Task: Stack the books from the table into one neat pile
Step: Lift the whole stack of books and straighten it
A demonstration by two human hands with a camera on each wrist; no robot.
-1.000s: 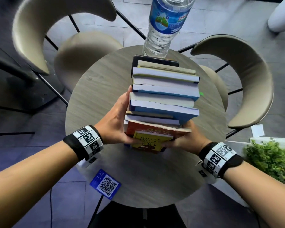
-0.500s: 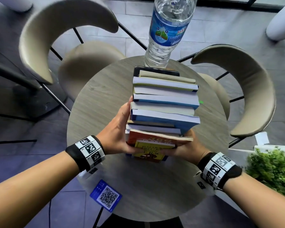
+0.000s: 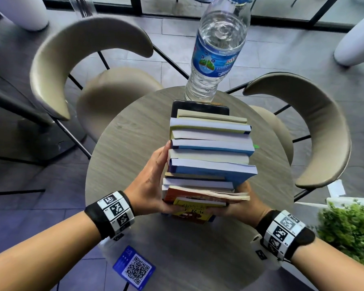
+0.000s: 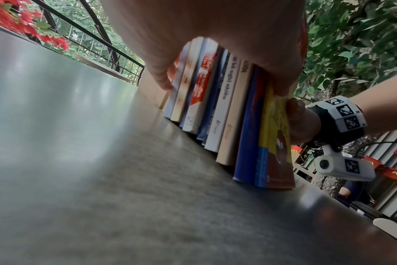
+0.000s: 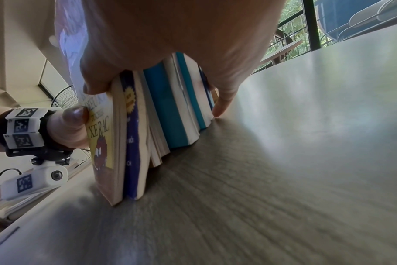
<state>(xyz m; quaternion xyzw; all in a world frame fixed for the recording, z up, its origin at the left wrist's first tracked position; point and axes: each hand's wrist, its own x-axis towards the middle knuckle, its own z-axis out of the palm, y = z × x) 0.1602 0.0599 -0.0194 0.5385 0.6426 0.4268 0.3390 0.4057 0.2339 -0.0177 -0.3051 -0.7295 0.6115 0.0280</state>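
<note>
Several books [image 3: 210,156] stand on edge in a tight row on the round grey table [image 3: 130,143], running away from me. A yellow-covered book [image 3: 192,213] is nearest; a dark-covered one [image 3: 200,105] is at the far end. My left hand [image 3: 149,185] grips the row's left side, fingers along the spines [image 4: 227,111] and thumb on the yellow cover. My right hand [image 3: 244,204] grips the right side, over the page edges [image 5: 165,111], with its thumb also on that cover. The lower edges rest on the tabletop.
A water bottle [image 3: 216,51] stands just behind the far end of the row. Two beige curved chairs [image 3: 88,59] [image 3: 315,131] flank the table's far side. A blue QR card [image 3: 135,269] sits by the near left edge. A green plant [image 3: 351,227] is at the right.
The head view has tilted, so everything sits lower in the picture. Both hands keep the same hold on the row, which stays in place on the table.
</note>
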